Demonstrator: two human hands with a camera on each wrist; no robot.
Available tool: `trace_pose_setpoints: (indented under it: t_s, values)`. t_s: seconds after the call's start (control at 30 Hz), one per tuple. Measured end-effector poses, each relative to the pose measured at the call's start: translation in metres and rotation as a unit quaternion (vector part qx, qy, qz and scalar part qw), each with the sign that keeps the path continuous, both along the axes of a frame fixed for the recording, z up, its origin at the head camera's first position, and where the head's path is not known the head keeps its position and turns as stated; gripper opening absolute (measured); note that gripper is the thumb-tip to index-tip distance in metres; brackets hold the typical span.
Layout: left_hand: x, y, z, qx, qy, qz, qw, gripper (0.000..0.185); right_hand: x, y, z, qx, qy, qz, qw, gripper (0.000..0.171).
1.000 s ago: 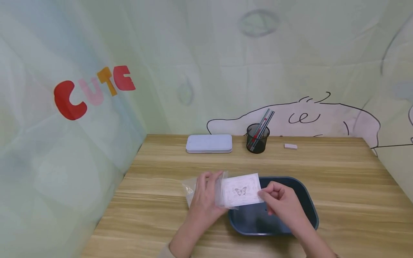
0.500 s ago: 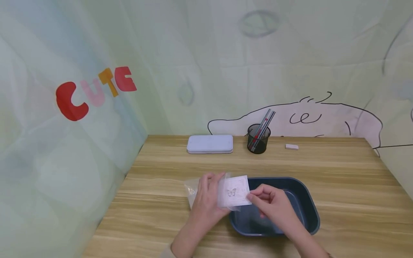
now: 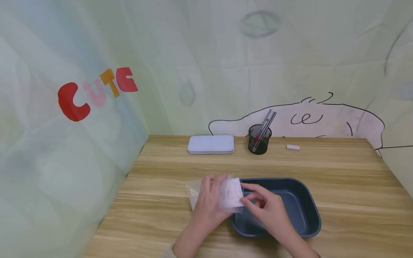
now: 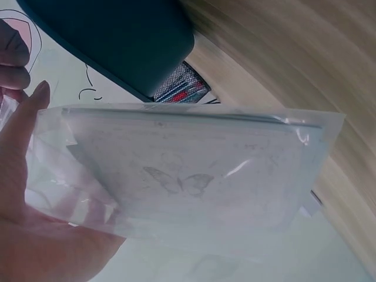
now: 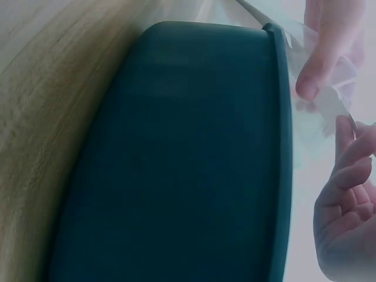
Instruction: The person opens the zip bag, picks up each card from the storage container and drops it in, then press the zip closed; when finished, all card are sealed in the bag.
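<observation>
A white card (image 3: pixel 233 193) is partly inside a clear plastic bag (image 3: pixel 192 190), its right end sticking out. My left hand (image 3: pixel 208 204) grips the bag near its opening. With thumb and index finger, my right hand (image 3: pixel 267 208) holds the card by its outer edge. Through the plastic in the left wrist view, a butterfly-printed card (image 4: pixel 182 205) shows, with card edges stacked along the top. Both hands work above the left part of a dark blue tray (image 3: pixel 304 211). In the right wrist view the tray's side (image 5: pixel 170 158) fills the middle.
Along the back of the wooden table (image 3: pixel 338 179) stand a white pencil case (image 3: pixel 211 144), a black mesh pen holder (image 3: pixel 259 143) with several pencils, and a small white eraser (image 3: pixel 293 147). A printed cloth (image 3: pixel 180 64) hangs behind.
The card has slid left, deeper into the bag, and its butterfly print is no longer exposed. My right hand has moved left with it. The left hand keeps its grip on the bag.
</observation>
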State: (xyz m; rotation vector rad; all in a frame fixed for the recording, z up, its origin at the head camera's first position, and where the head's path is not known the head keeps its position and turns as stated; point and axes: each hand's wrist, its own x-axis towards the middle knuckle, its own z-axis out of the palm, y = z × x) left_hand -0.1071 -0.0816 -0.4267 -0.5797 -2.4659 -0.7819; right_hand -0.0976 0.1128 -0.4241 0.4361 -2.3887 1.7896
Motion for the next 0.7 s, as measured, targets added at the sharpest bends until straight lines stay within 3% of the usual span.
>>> trace_pose_setpoints:
  t_s: [0.23,0.43,0.6,0.7]
  values:
    - [0.0009,0.0018,-0.0018,-0.002,0.008,-0.005,1.0,0.097,0.0008,-0.0039,-0.0028,0.052,0.051,-0.009,0.997,0.034]
    - [0.0024,0.004,-0.0007,-0.006,0.001,-0.006,1.0,0.096,0.0006,-0.0063,-0.006,0.065,0.081,0.004,0.995,0.034]
    - [0.004,0.0062,0.0002,-0.013,-0.015,-0.001,0.9998,0.096,0.002,-0.0076,-0.0054,0.082,0.053,0.041,0.994,0.029]
    - [0.0032,0.0073,0.001,-0.016,-0.006,-0.001,0.9999,0.096,0.0024,-0.0077,-0.003,0.094,0.032,0.06,0.993,0.027]
